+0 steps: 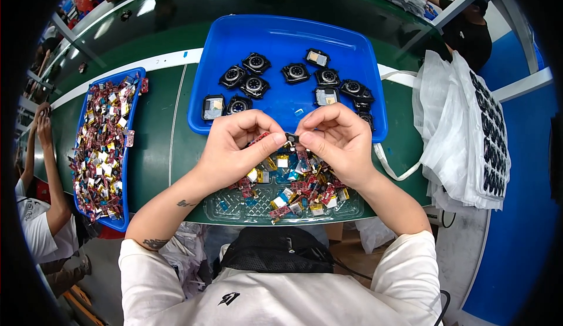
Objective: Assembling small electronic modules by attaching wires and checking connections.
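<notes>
In front of me, my left hand (234, 150) and my right hand (345, 145) meet fingertip to fingertip. Both pinch a small black part (292, 139), too small to tell its exact kind. A red strip, like a circuit board (260, 138), shows by the left fingers; whether it is held or lies behind them I cannot tell. Below the hands is a clear plastic tray (230, 209) with a heap of red circuit boards and small silver-and-yellow battery cells (282, 161). Just beyond the hands, a blue bin (281, 33) holds several black watch cases (295, 72), some lying with their inside up.
A long blue bin (134, 144) piled with similar boards and cells stands at the left. White sheets (437, 115) and a panel of black watch parts (491, 138) hang over the right side. The green workbench (153, 132) runs across. Other people (44, 220) work at left and far side.
</notes>
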### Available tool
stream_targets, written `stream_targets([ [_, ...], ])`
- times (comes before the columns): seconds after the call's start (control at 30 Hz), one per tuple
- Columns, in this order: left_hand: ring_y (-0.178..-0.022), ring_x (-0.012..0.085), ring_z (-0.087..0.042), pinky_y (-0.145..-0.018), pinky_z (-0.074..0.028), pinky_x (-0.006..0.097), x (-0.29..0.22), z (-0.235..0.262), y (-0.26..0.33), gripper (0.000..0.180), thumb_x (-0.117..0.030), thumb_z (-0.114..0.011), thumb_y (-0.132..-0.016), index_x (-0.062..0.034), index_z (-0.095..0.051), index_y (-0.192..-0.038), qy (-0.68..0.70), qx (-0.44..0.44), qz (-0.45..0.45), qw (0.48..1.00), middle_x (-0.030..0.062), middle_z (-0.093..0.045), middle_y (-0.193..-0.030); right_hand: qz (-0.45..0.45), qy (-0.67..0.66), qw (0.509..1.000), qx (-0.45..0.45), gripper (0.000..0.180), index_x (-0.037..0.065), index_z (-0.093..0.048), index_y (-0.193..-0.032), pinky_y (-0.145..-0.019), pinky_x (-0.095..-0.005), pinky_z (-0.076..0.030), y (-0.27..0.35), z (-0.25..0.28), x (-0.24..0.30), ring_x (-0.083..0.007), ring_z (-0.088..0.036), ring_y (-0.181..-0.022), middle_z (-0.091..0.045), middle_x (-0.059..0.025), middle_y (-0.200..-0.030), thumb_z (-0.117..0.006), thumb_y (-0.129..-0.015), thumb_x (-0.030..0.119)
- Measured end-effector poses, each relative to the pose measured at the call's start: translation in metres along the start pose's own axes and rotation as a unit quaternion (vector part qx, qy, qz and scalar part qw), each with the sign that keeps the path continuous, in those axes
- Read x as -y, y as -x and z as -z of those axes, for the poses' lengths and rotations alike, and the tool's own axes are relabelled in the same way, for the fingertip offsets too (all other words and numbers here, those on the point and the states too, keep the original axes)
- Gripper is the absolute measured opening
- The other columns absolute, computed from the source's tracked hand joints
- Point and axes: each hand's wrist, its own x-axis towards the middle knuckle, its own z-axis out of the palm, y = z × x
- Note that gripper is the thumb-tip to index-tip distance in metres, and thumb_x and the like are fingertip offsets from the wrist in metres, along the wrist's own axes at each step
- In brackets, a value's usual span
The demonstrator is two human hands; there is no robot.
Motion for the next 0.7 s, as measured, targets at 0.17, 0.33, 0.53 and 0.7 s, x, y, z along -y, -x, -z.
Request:
stream_targets([
  [0.17,-0.077,0.0061,-0.058,-0.068,-0.047,0.02,0.001,-0.002,-0.001,0.014,-0.007,-0.067,-0.086,0.004,-0.064,-0.093,-0.021,-0.005,0.01,1.0,0.0039,-0.063,-0.085,0.001,-0.006,1.0,0.02,0.014,-0.001,-0.053,-0.094,-0.077,-0.0253,-0.053,-0.001,0.001,0.0,-0.0129,-0.061,-0.087,-0.06,-0.0096,-0.092,-0.062,-0.085,-0.006],
  [0.33,-0.076,0.0064,-0.058,-0.066,-0.047,0.021,-0.002,0.002,-0.004,0.012,-0.008,-0.068,-0.085,0.0018,-0.066,-0.091,-0.054,0.021,0.018,0.998,0.0033,-0.064,-0.083,-0.002,-0.007,1.0,0.011,0.014,0.0,-0.049,-0.091,-0.077,-0.0247,-0.052,-0.001,-0.003,-0.001,-0.0126,-0.06,-0.086,-0.059,-0.0093,-0.091,-0.061,-0.086,-0.005],
  [0.53,-0.076,0.0089,-0.059,-0.067,-0.047,0.023,-0.01,0.006,-0.001,0.007,-0.005,-0.07,-0.082,0.0009,-0.067,-0.085,-0.003,0.137,-0.036,0.99,0.0052,-0.064,-0.079,0.033,0.227,0.973,-0.031,0.02,0.001,-0.058,-0.095,-0.065,-0.0224,-0.05,0.003,-0.007,-0.005,-0.0092,-0.06,-0.077,-0.058,-0.0043,-0.084,-0.071,-0.079,0.002],
  [0.7,-0.062,0.0101,-0.062,-0.054,-0.049,0.021,-0.013,0.01,0.003,0.008,-0.004,-0.069,-0.083,0.0031,-0.065,-0.085,0.105,0.144,0.016,0.984,0.0077,-0.064,-0.077,0.134,0.408,0.901,0.055,0.024,0.002,-0.062,-0.095,-0.057,-0.0253,-0.045,-0.003,-0.006,0.004,-0.0136,-0.058,-0.068,-0.061,-0.0072,-0.08,-0.071,-0.074,-0.001],
])
